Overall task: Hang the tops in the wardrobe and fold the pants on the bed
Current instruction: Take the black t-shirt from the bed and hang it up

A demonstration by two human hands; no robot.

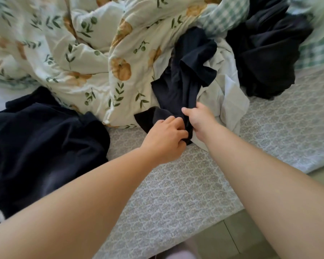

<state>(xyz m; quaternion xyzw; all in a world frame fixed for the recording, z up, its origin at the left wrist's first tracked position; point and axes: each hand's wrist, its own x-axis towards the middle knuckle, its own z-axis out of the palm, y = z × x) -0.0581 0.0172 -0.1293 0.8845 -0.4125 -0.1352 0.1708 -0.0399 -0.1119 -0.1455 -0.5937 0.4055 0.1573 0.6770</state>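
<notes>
The left hand (165,133) and right hand (198,118), side by side, grip the near end of a crumpled navy garment (183,81) lying against the right flank of the leaf-and-pumpkin print quilt (94,58). A white garment (224,94) lies under it, farther right of the quilt, with a heap of dark clothes (269,53) beyond. Another navy garment with a white stripe (45,143) lies at the quilt's near left corner on the patterned sheet (176,193).

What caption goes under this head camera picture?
Left hand and right hand grip a dark navy garment atop a white garment on the bed.
</notes>
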